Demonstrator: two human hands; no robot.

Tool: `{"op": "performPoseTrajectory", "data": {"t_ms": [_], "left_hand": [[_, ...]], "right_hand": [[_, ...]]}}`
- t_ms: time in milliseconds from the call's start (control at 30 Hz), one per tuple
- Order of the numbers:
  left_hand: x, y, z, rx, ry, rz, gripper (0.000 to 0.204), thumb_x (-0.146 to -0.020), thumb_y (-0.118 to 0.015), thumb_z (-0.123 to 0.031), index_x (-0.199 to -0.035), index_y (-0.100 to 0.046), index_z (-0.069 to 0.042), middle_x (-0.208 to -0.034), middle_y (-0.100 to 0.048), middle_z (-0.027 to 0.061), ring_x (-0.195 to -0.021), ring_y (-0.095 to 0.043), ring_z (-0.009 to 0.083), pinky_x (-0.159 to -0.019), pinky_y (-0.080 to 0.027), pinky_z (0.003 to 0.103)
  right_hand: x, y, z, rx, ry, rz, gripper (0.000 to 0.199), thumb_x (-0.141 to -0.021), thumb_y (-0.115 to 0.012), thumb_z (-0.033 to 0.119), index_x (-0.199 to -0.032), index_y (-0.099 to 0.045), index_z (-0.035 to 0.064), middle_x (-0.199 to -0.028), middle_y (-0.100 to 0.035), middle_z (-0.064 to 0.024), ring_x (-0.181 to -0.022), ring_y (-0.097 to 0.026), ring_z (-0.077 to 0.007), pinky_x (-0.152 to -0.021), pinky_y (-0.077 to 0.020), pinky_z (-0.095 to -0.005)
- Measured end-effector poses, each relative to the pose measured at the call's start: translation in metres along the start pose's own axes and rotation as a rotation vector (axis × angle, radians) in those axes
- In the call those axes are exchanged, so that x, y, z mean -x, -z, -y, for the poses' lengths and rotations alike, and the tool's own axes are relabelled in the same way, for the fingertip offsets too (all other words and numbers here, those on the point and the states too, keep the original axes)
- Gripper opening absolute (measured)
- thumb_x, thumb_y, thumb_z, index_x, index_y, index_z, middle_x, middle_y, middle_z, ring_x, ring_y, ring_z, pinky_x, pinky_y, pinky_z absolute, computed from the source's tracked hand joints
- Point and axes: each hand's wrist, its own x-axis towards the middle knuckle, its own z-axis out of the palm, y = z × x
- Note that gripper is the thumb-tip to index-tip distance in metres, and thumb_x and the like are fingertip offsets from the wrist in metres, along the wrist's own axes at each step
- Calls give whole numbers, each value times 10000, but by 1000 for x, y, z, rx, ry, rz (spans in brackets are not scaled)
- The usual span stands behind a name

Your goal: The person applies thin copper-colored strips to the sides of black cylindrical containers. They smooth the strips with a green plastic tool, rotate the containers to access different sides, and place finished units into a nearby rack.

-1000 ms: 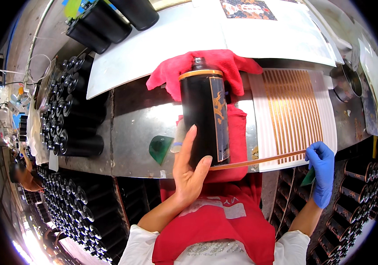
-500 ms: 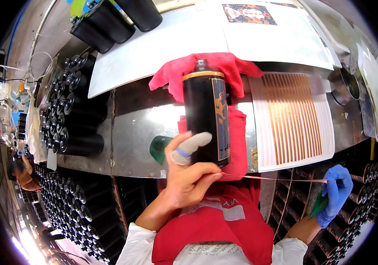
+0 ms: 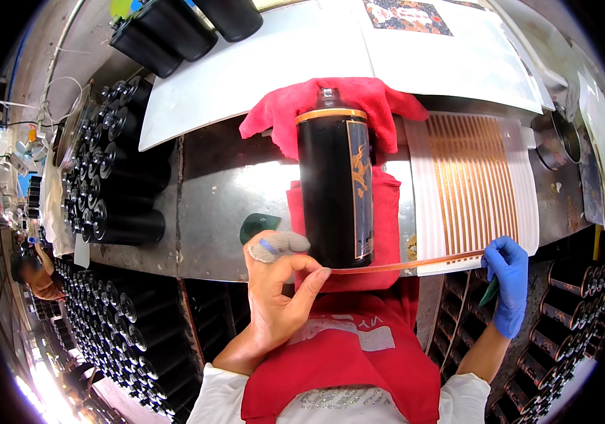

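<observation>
A black bottle [image 3: 336,191] with a gold neck band lies on red cloths [image 3: 345,106] on the metal bench. A thin gold strip [image 3: 415,264] stretches across the bottle's base. My left hand [image 3: 278,290], its forefinger wrapped in a grey cot, pinches the strip's left end at the bottle's bottom edge. My right hand [image 3: 506,279], in a blue glove, holds the strip's right end and a green tool. A white sheet of gold strips [image 3: 473,180] lies just right of the bottle.
Rows of black bottles [image 3: 108,177] lie stacked at the left, with more below the bench [image 3: 133,325] and at the right [image 3: 571,311]. A green scraper [image 3: 256,225] lies on the bench [image 3: 225,191]. White boards [image 3: 302,49] lie behind. Another person [image 3: 37,272] is far left.
The strip has come up from below the bench edge to the bottle's base. My right hand has risen with it, and my left hand has closed on its left end.
</observation>
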Motion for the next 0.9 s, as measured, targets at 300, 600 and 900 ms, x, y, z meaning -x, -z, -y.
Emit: {"op": "performPoseTrajectory", "data": {"t_ms": [300, 600, 900], "left_hand": [[-3, -5, -2, -11, -28, -32, 133, -689, -751, -93, -704, -623, -63, -882, -573, 93, -995, -451, 267, -809, -363, 353], [-4, -7, -4, -7, -32, -56, 141, -681, -756, -92, -680, -618, -70, -927, -552, 106, -992, -439, 272, -776, -368, 349], [-4, -9, -3, 8, -19, -56, 144, -675, -753, -91, -673, -609, -78, -946, -538, 111, -994, -440, 286, -826, -344, 382]], "right_hand": [[-13, 0, -8, 20, 14, -14, 60, -810, -590, 61, -759, -568, 39, -635, -560, -10, -538, -483, -40, -462, -349, -183], [-18, 3, -10, 21, 23, -22, 74, -818, -591, 71, -756, -565, 40, -630, -557, -10, -530, -476, -40, -454, -343, -180], [-23, -1, -9, 12, 29, -34, 75, -822, -591, 72, -760, -563, 40, -626, -555, -13, -531, -481, -41, -449, -339, -182]]}}
